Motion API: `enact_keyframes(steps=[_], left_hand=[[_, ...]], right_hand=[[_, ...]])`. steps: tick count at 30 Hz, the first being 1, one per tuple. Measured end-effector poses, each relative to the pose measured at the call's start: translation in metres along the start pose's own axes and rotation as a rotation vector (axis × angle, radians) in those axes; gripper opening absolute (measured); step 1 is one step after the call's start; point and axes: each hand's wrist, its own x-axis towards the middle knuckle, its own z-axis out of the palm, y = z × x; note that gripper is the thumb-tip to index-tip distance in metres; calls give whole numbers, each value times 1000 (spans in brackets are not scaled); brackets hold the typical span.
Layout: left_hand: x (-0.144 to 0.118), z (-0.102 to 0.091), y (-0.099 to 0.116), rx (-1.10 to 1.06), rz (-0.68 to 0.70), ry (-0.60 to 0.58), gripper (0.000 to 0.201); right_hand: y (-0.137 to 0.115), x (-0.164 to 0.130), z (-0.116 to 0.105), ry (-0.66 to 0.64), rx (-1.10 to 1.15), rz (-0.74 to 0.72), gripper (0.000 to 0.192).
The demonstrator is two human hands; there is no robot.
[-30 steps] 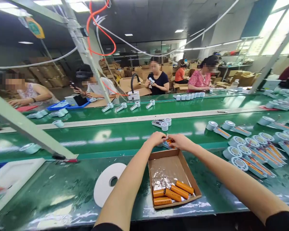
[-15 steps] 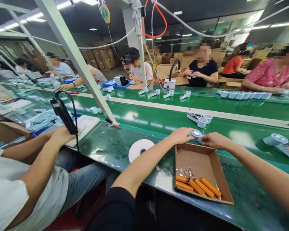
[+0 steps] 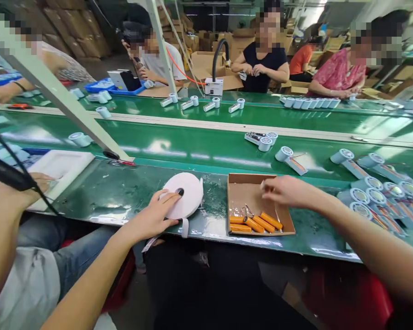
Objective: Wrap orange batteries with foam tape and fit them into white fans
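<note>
Green bench (image 3: 124, 197): left hand (image 3: 154, 215) flat (tape roll (image 3: 189, 195)).

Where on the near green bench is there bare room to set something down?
Bare patches: between the white tape roll and the cardboard tray, and between the roll and the white board. Crowded right of the tray, where white fan parts cluster.

Orange batteries (image 3: 256, 222): four. Cardboard tray (image 3: 242, 189): one. Tape roll (image 3: 186, 195): one.
</note>
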Motion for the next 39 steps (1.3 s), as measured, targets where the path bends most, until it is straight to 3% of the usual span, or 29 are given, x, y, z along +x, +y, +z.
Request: enact_keyframes(steps=[3, 6, 8, 10, 13, 16, 18, 22, 27, 29, 31, 35, 37, 39], left_hand=[[-3, 8, 21, -40, -6, 207, 71], [-11, 18, 42, -76, 53, 347, 71], [-17, 22, 56, -95, 78, 374, 70], [-23, 24, 67, -101, 96, 375, 69], [-29, 23, 79, -83, 115, 360, 69], [-30, 23, 88, -50, 122, 360, 69], [-30, 24, 93, -11, 138, 367, 67], [-34, 25, 102, 132, 172, 379, 60], [-40, 18, 106, 284, 217, 403, 70], [-39, 14, 108, 313, 241, 412, 75], [-37, 12, 113, 329, 250, 429, 77], [-29, 16, 134, 336, 202, 567, 80], [-27, 21, 150, 336, 154, 670, 73], [-27, 26, 165, 310, 116, 714, 62]], right_hand=[[-45, -13, 14, -344, -267, -130, 17], [-56, -17, 17, -463, -334, -127, 8], [-49, -16, 10, -380, -254, -59, 10], [-39, -15, 1, -173, -71, 60, 16], [-35, -17, -6, 240, 507, 158, 28], [-61, -20, 7, 451, 1103, 133, 48], [-91, -22, 21, 462, 1290, 157, 57], [-135, -30, 28, 326, 1353, 219, 68], [-133, -32, 12, 91, 1102, 186, 54], [-131, -27, 12, 35, 1104, 168, 50], [-136, -18, 17, 125, 1240, 166, 44], [-165, -5, 37, 663, 1627, 252, 53], [-179, -7, 47, 889, 1713, 336, 60], [-181, -16, 50, 945, 1729, 381, 61]])
